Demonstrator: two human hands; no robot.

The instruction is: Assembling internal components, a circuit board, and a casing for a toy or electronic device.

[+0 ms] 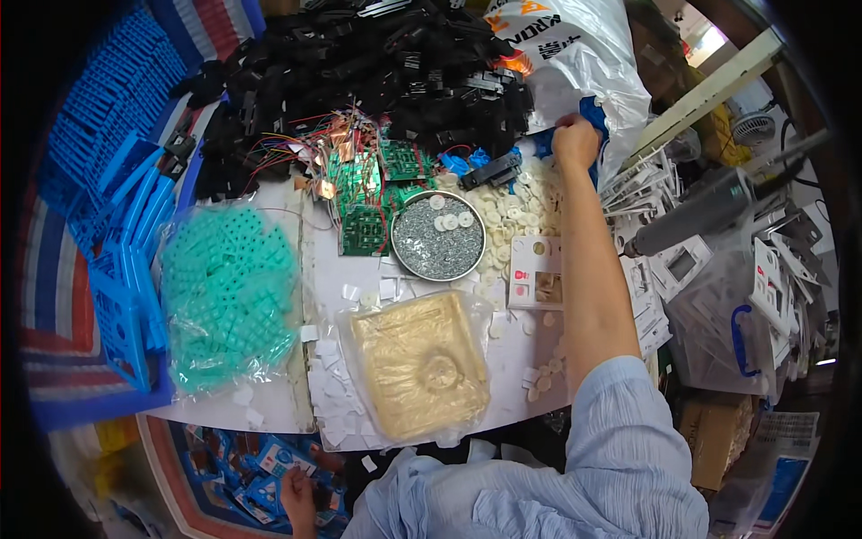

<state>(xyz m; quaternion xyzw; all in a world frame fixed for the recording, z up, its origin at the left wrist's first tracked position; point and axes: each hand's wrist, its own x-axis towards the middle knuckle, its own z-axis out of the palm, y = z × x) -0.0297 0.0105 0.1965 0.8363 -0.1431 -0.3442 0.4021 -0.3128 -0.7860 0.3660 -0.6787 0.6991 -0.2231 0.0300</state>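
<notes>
Right hand (575, 141) at one o'clock, fist clamped on a blue part (594, 115) — left hand (297, 497) at seven o'clock among blue pieces (269, 458), grip unclear.

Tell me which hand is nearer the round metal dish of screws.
Right. The right hand reaches past the round metal dish toward the blue parts at the bag; the left hand is low, below the table edge.

round tin (438, 235): dull metal | teal grids (229, 292): glossy plastic bag | sleeve (620, 431): crinkled light-blue cloth
</notes>
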